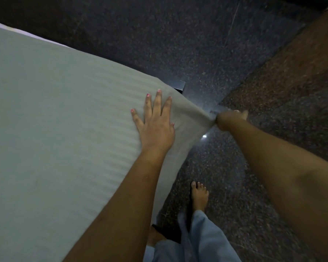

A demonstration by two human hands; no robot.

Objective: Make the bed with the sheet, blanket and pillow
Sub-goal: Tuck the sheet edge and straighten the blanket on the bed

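A pale striped sheet covers the bed and fills the left half of the head view. My left hand lies flat on the sheet near the bed's corner, fingers spread. My right hand is out past the corner, shut on the sheet's corner, and the cloth runs taut from the bed to that fist. No blanket or pillow is in view.
Dark speckled stone floor surrounds the bed, with a brownish band at the right. A dark bed-frame corner pokes out beyond the sheet. My bare foot and light blue trouser leg stand beside the bed's edge.
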